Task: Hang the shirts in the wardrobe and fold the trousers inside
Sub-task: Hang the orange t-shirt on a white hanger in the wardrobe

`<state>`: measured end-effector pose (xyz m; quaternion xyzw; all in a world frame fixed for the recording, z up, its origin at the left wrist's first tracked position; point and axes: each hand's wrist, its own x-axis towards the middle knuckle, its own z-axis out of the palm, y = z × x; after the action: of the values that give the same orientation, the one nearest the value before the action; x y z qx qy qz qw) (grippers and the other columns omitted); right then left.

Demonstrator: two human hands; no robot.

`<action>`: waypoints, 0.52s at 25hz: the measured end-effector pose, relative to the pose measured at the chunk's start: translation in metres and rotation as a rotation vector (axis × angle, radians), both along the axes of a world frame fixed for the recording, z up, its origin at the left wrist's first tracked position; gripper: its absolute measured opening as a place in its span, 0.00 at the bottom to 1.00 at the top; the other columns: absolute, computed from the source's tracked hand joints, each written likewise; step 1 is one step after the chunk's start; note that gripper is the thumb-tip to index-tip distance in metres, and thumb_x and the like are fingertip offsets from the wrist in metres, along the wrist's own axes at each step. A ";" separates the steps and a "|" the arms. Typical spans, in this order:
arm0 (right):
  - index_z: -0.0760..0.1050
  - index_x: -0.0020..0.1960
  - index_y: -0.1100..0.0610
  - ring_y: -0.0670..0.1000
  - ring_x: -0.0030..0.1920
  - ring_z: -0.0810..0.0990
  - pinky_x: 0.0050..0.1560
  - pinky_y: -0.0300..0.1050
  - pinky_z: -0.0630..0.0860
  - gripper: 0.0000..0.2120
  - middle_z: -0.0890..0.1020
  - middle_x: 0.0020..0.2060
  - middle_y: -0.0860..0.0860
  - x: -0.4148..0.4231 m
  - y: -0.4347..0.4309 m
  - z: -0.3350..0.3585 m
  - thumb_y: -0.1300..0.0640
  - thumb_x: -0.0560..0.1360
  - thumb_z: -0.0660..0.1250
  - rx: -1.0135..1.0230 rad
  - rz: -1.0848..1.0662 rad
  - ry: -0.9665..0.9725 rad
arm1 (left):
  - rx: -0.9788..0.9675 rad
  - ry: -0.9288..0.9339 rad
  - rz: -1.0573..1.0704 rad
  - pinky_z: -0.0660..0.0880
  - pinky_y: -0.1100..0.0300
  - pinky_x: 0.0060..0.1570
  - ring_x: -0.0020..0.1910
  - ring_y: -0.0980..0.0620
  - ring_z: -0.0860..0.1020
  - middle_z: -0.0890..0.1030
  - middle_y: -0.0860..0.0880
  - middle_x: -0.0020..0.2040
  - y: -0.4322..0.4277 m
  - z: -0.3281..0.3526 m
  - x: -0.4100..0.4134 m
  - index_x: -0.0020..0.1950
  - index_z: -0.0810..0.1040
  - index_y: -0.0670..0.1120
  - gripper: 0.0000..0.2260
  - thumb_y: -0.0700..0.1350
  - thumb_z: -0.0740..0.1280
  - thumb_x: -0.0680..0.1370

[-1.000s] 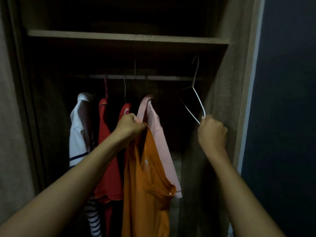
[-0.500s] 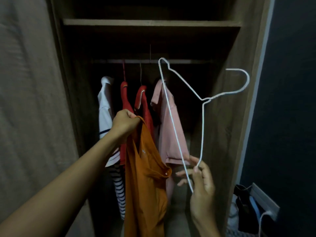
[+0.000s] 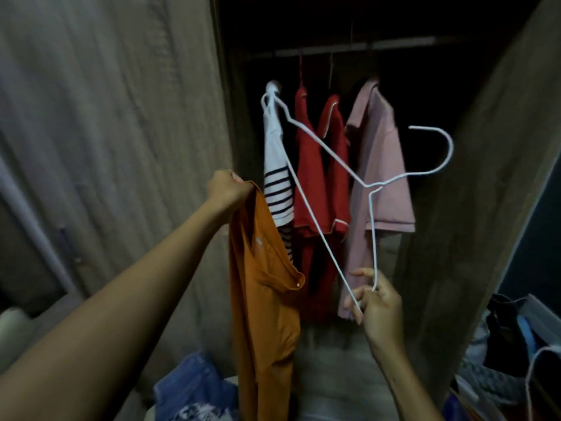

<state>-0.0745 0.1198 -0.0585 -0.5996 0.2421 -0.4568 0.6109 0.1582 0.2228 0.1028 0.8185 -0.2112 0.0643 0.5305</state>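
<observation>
Now the left hand [image 3: 226,189] grips the limp orange cotton shirt [image 3: 264,299] bunched at its neck, dangling in front of the open wardrobe. The right hand [image 3: 376,302] pinches the thin white wire hanger [image 3: 369,186] by one low corner. Risks: hanger's far tip looks v. close to the hung white-and-navy striped shirt [image 3: 277,189] & may snag it. The bunched neck could block threading, & slick wire may let fabric slide off.

— Which colours are shown?
— A white shirt [image 3: 274,153] banded with dark stripes, two red shirts [image 3: 307,177] and a pink shirt [image 3: 379,153] are seen.
— What else?
— An orange shirt [image 3: 264,299], a white hanger [image 3: 372,226] and blue denim [image 3: 194,387] are seen.
</observation>
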 end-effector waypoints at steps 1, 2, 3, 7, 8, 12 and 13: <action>0.75 0.43 0.58 0.44 0.16 0.62 0.19 0.32 0.57 0.17 0.74 0.18 0.53 -0.001 0.004 -0.009 0.76 0.67 0.53 -0.002 0.004 0.028 | 0.016 0.016 0.015 0.74 0.56 0.38 0.37 0.47 0.77 0.76 0.45 0.33 0.012 -0.003 0.003 0.34 0.73 0.45 0.06 0.39 0.66 0.71; 0.76 0.40 0.57 0.44 0.16 0.62 0.19 0.32 0.58 0.16 0.72 0.16 0.52 -0.002 0.009 -0.018 0.73 0.66 0.56 -0.004 0.004 0.067 | 0.022 0.033 0.025 0.75 0.55 0.39 0.36 0.46 0.77 0.76 0.44 0.34 0.024 -0.007 0.005 0.34 0.73 0.45 0.07 0.40 0.67 0.72; 0.77 0.37 0.54 0.45 0.17 0.63 0.19 0.32 0.60 0.15 0.72 0.16 0.52 -0.004 0.011 -0.027 0.70 0.65 0.57 -0.018 -0.006 0.115 | 0.019 0.032 0.036 0.74 0.55 0.38 0.33 0.48 0.75 0.75 0.45 0.32 0.032 -0.010 0.007 0.32 0.72 0.45 0.10 0.41 0.67 0.73; 0.79 0.36 0.46 0.47 0.19 0.69 0.25 0.39 0.67 0.20 0.73 0.17 0.53 -0.011 0.018 -0.061 0.69 0.65 0.58 -0.110 -0.052 0.342 | -0.028 0.037 0.101 0.66 0.60 0.32 0.27 0.51 0.67 0.67 0.48 0.25 0.064 -0.020 0.020 0.26 0.66 0.46 0.17 0.44 0.69 0.72; 0.79 0.37 0.45 0.47 0.20 0.70 0.27 0.41 0.68 0.18 0.74 0.18 0.53 -0.013 0.019 -0.064 0.65 0.64 0.58 -0.131 -0.061 0.375 | -0.035 0.058 0.108 0.64 0.62 0.30 0.27 0.50 0.66 0.66 0.48 0.25 0.070 -0.020 0.021 0.26 0.65 0.46 0.17 0.44 0.69 0.71; 0.78 0.37 0.44 0.51 0.22 0.72 0.32 0.49 0.73 0.16 0.75 0.19 0.52 -0.013 0.024 -0.067 0.59 0.61 0.56 -0.166 -0.043 0.464 | -0.065 0.088 0.211 0.66 0.60 0.31 0.33 0.49 0.71 0.68 0.47 0.28 0.089 -0.015 0.027 0.29 0.67 0.46 0.12 0.41 0.67 0.69; 0.78 0.38 0.44 0.53 0.24 0.73 0.33 0.52 0.75 0.16 0.76 0.20 0.50 -0.013 0.026 -0.068 0.59 0.61 0.56 -0.193 -0.041 0.493 | -0.073 0.089 0.247 0.69 0.58 0.33 0.35 0.48 0.74 0.70 0.47 0.30 0.091 -0.014 0.027 0.31 0.68 0.46 0.10 0.40 0.66 0.69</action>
<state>-0.0873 0.1462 -0.1262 -0.7433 0.3511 -0.3301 0.4639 0.1853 0.3143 0.0891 0.8203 -0.0825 0.1007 0.5569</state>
